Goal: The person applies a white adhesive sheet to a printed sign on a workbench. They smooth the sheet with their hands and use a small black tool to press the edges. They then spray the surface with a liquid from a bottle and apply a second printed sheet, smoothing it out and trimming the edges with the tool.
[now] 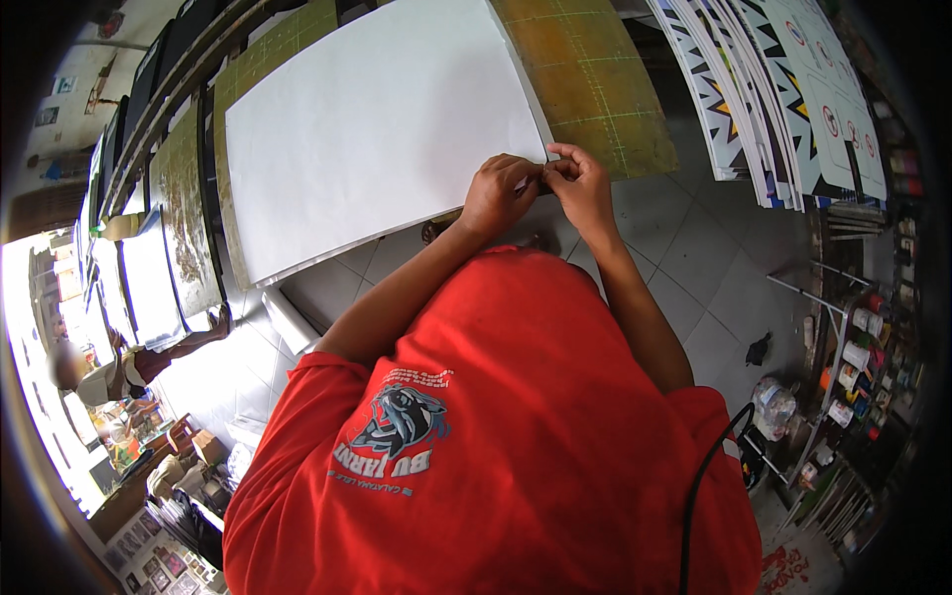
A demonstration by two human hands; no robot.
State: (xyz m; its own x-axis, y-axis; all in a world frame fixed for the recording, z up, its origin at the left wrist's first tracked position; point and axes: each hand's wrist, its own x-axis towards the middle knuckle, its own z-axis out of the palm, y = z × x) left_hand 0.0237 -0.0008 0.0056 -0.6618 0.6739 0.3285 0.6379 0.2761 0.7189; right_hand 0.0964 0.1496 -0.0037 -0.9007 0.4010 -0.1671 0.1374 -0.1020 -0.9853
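A large white sheet (pixel 367 129) lies over a board on a yellowed work surface (pixel 595 79) with green grid lines. My left hand (pixel 493 193) is closed at the sheet's near right corner, its fingertips curled in toward the edge. Beside it my right hand (pixel 577 188) pinches at that same corner, with the index finger raised along the edge and the thumb close to my left fingers. What the fingertips of each hand grip is too small and covered to make out.
Printed panels (pixel 813 99) are stacked at the upper right. A metal rack of containers (pixel 853 352) and a plastic jug (pixel 773 407) stand lower right. Another person (pixel 89 377) is at the left, near a white roll (pixel 293 322) and crowded items. Grey tiled floor (pixel 694 258) shows below the table.
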